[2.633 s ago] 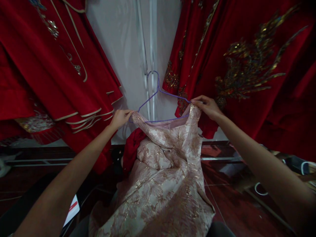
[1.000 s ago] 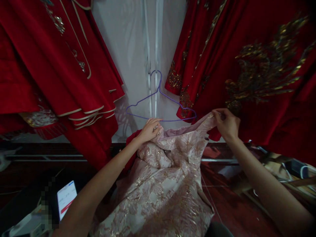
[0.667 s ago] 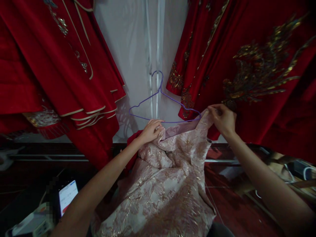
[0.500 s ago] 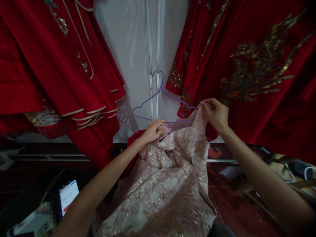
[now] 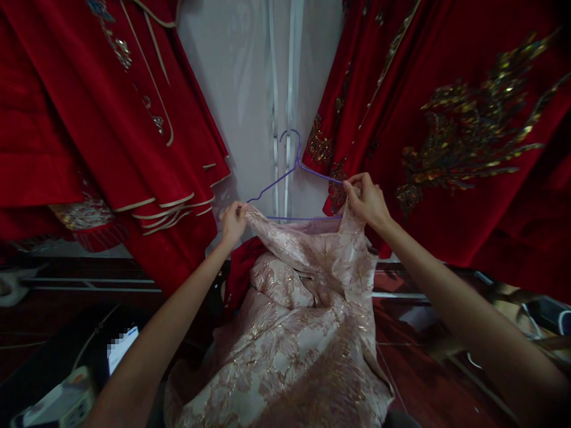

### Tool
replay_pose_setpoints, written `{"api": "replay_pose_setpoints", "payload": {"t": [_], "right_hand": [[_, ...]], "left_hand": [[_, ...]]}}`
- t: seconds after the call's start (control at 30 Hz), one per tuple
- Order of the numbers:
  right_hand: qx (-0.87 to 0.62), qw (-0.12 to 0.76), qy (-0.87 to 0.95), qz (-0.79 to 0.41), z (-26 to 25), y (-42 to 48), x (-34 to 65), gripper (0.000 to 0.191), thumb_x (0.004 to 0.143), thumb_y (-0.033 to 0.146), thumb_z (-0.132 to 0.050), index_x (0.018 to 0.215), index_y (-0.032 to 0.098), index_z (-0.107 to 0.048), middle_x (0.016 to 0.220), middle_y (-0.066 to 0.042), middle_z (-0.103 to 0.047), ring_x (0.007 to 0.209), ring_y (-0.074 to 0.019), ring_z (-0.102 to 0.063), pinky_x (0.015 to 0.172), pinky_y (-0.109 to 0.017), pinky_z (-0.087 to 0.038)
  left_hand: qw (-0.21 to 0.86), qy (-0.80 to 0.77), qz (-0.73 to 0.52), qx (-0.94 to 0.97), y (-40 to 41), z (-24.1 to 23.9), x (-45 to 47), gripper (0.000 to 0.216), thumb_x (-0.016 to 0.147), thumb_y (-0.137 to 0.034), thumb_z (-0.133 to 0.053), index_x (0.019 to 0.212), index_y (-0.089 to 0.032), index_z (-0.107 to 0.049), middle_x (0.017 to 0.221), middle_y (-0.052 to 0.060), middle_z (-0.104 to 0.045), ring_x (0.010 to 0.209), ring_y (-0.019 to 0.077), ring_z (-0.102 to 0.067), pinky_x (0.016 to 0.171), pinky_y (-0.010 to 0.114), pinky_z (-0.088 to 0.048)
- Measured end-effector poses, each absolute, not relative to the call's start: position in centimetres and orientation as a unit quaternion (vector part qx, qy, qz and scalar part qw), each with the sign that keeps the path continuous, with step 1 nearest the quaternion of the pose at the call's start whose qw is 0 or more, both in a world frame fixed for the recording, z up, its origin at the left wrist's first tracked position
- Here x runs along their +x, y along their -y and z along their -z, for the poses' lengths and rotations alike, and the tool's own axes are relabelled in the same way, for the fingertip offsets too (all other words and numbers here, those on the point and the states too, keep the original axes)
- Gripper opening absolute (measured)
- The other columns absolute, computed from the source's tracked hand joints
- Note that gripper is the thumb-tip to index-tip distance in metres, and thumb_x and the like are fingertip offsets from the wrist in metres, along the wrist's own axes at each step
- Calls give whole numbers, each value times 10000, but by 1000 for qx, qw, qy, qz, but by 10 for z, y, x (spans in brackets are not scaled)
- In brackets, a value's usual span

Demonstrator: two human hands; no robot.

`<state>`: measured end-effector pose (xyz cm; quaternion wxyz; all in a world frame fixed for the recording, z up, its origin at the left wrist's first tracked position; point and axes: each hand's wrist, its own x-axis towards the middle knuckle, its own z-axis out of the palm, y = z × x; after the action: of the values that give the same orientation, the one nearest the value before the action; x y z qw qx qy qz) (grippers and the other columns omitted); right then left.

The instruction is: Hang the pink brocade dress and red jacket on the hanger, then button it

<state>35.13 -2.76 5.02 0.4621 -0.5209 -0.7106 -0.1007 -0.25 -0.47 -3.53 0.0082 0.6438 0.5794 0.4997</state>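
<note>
A pale pink brocade dress [image 5: 285, 351] with a shiny leaf pattern spreads across the lower middle, its top edge raised. Inside its neckline sits a thin purple wire hanger [image 5: 298, 166], hook upward and free of any rail. My left hand [image 5: 234, 224] pinches the dress's left shoulder strap at the hanger's left end. At the right end, my right hand [image 5: 366, 201] grips the other strap together with the hanger's shoulder. Both hanger tips are hidden by fingers and cloth.
Red gold-trimmed garments [image 5: 120, 148] hang at left; red embroidered ones [image 5: 446, 148] hang at right. A pale wall [image 5: 227, 89] stands behind. At lower left are a lit phone [image 5: 120, 351] and a power strip [image 5: 78, 404]. Cluttered items lie at right on the dark red floor [image 5: 428, 380].
My left hand has moved left and up, carrying the left strap from the hanger's middle out to its left end. My right hand has shifted slightly left and up.
</note>
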Motion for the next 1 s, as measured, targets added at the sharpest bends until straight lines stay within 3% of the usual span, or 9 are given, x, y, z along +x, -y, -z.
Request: {"api": "replay_pose_setpoints", "payload": {"t": [0.3,0.63,1.0], "right_hand": [[-501,470,721,91,-48,23,351,257,840,446,-486,967,223,-497,799,-35,-654,702,-210,-612,748,-374,-428],[-511,464,717,99,-55,27,353,247,827,436,-517,940,216,-507,776,-31,-652,675,-201,-608,726,-349,-414],[-518,473,700,135,-60,25,354,284,867,484,-432,887,213,-515,729,-28,-638,662,-199,-596,771,-350,-386]], "left_hand": [[73,-572,-568,587,0,97,-55,314,832,-447,-451,852,-175,-606,785,37,-665,728,164,-614,693,249,-466],[83,-546,-592,587,-7,81,-49,330,823,-459,-478,870,-171,-632,818,49,-688,768,173,-632,738,265,-472],[121,-487,-626,597,-46,54,-36,295,784,-422,-534,831,-156,-653,822,52,-677,776,161,-617,731,251,-464]]}}
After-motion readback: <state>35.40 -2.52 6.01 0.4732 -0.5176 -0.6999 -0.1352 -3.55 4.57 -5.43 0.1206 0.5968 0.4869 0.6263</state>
